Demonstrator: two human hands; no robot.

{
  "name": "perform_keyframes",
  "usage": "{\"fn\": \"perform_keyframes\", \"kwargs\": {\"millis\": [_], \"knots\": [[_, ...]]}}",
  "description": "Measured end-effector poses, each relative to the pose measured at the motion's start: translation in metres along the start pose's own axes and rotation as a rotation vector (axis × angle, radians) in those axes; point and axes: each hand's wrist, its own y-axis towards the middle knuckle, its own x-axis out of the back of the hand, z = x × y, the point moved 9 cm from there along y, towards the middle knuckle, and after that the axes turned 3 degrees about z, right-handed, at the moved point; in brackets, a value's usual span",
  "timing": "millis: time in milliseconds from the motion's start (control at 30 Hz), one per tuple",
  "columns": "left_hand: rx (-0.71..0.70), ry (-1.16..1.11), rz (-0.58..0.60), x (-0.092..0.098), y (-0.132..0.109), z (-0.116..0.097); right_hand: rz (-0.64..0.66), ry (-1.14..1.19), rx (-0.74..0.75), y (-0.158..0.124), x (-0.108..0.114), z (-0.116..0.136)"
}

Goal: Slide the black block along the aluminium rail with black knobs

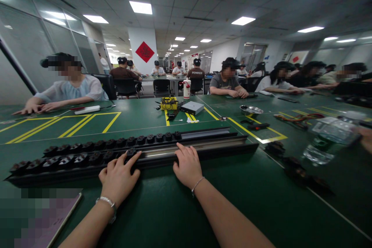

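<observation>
A long black metal track (232,151) lies across the green table, with black socket modules (95,158) lined up in its left part and a bare silvery channel on the right. My left hand (120,178) rests over the track with fingers spread, touching the module (131,152) at the right end of that row. On the bare stretch, my right hand (188,165) lays its outstretched fingers across the near edge, holding nothing. Just behind, a second black track (207,133) carries a similar row of modules (124,142).
Loose black modules (299,171) lie at the right, near a blurred plastic bottle (322,143) by another person's hand (365,137). Farther back are a metal bowl (251,111), a grey box (192,107) and a yellow box (169,103). A pixelated purple item (55,221) lies front left.
</observation>
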Motion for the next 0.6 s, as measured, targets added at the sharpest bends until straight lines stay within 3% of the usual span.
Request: {"fn": "perform_keyframes", "kwargs": {"millis": [600], "knots": [[-0.014, 0.007, -0.016, 0.0009, -0.0007, -0.0016, -0.015, 0.009, 0.002, -0.0002, 0.0, -0.0004]]}}
